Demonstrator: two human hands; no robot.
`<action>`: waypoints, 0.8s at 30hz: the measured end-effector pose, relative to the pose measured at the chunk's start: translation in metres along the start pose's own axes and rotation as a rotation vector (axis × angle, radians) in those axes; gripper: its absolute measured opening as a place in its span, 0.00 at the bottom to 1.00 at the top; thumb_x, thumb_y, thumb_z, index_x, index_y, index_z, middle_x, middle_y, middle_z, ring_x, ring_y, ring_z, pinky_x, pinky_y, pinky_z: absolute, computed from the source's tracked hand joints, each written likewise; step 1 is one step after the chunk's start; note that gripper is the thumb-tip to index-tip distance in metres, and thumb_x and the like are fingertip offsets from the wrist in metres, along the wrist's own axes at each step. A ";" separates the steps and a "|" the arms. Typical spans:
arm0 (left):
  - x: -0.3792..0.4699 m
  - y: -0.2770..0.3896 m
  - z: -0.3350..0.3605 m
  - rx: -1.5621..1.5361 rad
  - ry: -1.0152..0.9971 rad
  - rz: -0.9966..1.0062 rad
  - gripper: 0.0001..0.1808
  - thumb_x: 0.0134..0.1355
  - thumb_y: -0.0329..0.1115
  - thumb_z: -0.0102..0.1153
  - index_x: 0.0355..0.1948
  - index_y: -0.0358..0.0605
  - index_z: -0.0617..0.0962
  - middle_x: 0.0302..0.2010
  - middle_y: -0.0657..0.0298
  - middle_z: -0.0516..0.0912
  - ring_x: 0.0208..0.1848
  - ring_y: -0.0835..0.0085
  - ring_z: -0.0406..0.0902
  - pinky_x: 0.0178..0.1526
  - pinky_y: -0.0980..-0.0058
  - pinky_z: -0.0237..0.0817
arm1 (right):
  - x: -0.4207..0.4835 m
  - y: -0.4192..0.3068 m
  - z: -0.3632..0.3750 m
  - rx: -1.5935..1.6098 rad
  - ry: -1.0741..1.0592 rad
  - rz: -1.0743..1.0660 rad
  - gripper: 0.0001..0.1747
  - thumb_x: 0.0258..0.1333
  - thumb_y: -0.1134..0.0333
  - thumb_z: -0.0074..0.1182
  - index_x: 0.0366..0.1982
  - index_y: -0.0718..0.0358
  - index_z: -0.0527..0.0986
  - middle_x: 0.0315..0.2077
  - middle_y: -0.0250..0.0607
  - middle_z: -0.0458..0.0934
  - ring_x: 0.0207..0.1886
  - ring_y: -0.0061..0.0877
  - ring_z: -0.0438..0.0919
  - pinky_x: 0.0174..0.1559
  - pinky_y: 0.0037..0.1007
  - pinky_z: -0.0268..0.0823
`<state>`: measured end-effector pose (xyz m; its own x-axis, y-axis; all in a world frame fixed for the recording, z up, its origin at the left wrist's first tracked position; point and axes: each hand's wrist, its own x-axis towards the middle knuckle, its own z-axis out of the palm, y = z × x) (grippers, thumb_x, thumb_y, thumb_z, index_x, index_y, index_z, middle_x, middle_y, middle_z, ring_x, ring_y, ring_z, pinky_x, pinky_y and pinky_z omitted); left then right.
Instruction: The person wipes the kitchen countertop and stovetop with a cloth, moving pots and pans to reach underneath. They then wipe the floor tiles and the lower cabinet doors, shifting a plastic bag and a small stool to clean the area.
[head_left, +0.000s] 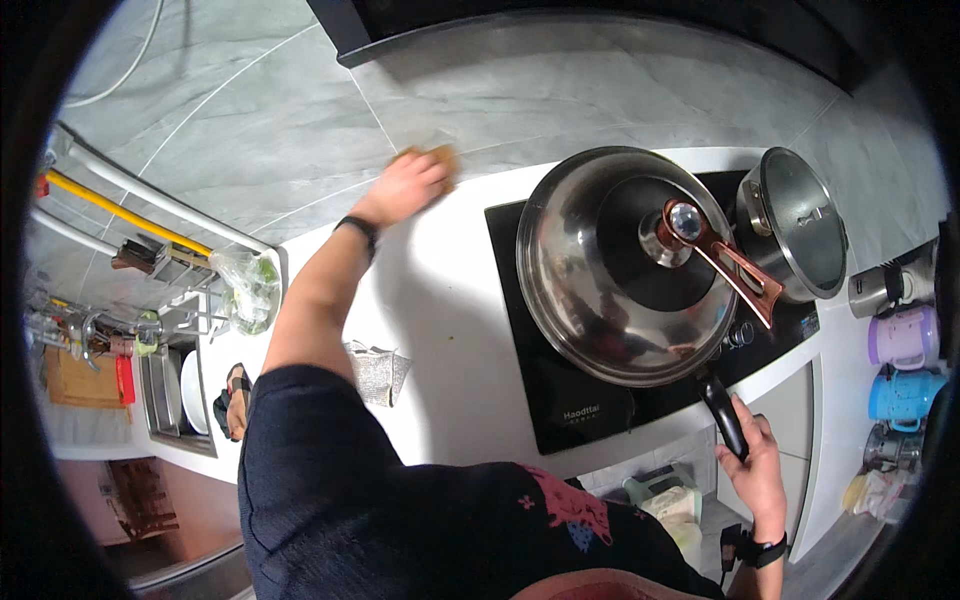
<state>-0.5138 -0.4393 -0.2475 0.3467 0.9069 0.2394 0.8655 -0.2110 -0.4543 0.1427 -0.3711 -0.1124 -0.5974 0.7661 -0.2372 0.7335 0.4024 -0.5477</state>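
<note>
My left hand (409, 187) presses a brown cloth or sponge (448, 161) where the grey wall tiles meet the white countertop; blur hides the exact material. The black handle (726, 420) of a large pan is in my right hand (757, 465), at the front of the cooktop. A domed steel lid (570, 300) with a copper-coloured knob handle (739, 281) covers that pan. Beneath it lies a black glass cooktop (555, 405). To its right a smaller pot with a dark lid (804, 217) stands on the cooktop's back corner.
A crumpled printed cloth or paper (379, 373) lies on the countertop (465, 352) by my left arm. Farther left are a plastic bag with greens (247, 292) and a sink (161, 390) with a white basin (193, 394). Several cups, including a blue mug (904, 396), line the right side.
</note>
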 end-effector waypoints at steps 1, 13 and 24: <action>-0.036 -0.005 -0.013 -0.026 -0.145 -0.124 0.10 0.64 0.40 0.58 0.45 0.57 0.85 0.44 0.69 0.77 0.52 0.69 0.74 0.57 0.66 0.66 | -0.001 0.004 -0.002 -0.046 0.000 -0.028 0.46 0.45 0.79 0.67 0.69 0.52 0.69 0.39 0.47 0.73 0.38 0.41 0.78 0.45 0.35 0.74; 0.148 -0.033 -0.053 0.202 0.443 -0.170 0.21 0.59 0.34 0.56 0.55 0.53 0.80 0.47 0.66 0.80 0.49 0.66 0.77 0.50 0.67 0.71 | 0.006 -0.001 -0.009 -0.083 -0.068 -0.027 0.50 0.39 0.84 0.66 0.70 0.57 0.68 0.39 0.45 0.72 0.38 0.36 0.76 0.42 0.31 0.73; -0.073 0.004 -0.001 -0.009 0.413 -1.262 0.17 0.65 0.29 0.52 0.55 0.51 0.77 0.50 0.48 0.73 0.56 0.49 0.68 0.60 0.56 0.63 | 0.011 -0.005 -0.012 -0.145 -0.061 -0.087 0.46 0.40 0.85 0.64 0.67 0.58 0.72 0.39 0.38 0.69 0.40 0.29 0.73 0.39 0.26 0.70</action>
<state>-0.5358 -0.5071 -0.2656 -0.6091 0.3050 0.7321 0.6747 0.6846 0.2761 0.1360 -0.3586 -0.1028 -0.6761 0.6949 -0.2449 0.7146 0.5373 -0.4480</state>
